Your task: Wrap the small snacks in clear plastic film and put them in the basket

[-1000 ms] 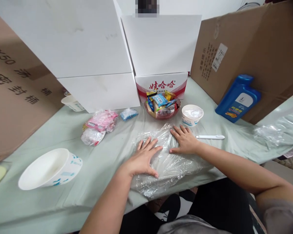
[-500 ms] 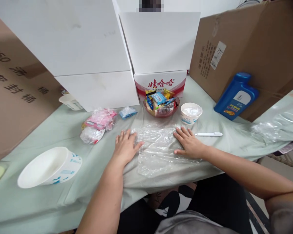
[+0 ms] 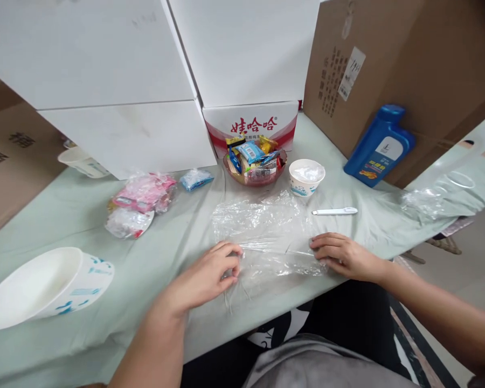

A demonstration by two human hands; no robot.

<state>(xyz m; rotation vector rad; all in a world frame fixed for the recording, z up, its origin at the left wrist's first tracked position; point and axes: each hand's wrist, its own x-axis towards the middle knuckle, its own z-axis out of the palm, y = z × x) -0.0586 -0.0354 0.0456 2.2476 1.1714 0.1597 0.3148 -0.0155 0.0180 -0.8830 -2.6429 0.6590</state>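
Near edge of table (image 3: pixel 145 269): left hand (image 3: pixel 210 272) just in from the edge, palm side down, fingers bent, thumb a little apart from them, tips at the left margin of a clear plastic film (image 3: pixel 272 237). Right hand (image 3: pixel 347 257) across from it, close to the same edge, fingers bent and held together over the film's right margin. Cannot tell whether either hand pinches the film or only rests on it.

Film lies flat but creased, between the hands and reaching past both fingertips toward the far side. Creases run mostly left to right, hand to hand; long axis unclear, outline too faint. Neither hand clearly nearer: one at each side.

Farther: slim white tool (image 3: pixel 335 211) beyond right hand, lying crosswise. Then small paper cup (image 3: pixel 303 187), past the film's far right corner; glass bowl (image 3: pixel 242 179) of packets behind the far margin.

Against half a second ago: hands then flat, fingers spread, at the film's far half. Now both nearer table's near edge, fingers curled. Tool, cup, bowl unchanged among themselves.
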